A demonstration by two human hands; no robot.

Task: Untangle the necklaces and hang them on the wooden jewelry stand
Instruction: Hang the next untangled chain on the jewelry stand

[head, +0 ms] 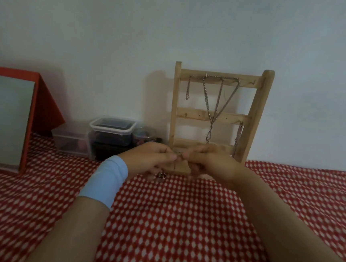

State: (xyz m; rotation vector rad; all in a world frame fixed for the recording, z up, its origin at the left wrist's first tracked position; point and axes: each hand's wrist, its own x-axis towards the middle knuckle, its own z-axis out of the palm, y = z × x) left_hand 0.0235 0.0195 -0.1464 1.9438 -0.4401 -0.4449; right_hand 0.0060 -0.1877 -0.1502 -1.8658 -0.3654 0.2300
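Your left hand [153,156] and right hand [211,161] meet fingertip to fingertip at frame centre. Both pinch small chain [178,155]; blurred, likely necklace. Wooden jewelry stand [259,109] upright directly behind hands, above them in frame. Top rail runs left-right, hung necklaces [212,105] on it; right end looks free, right hand nearer. No readable writing.
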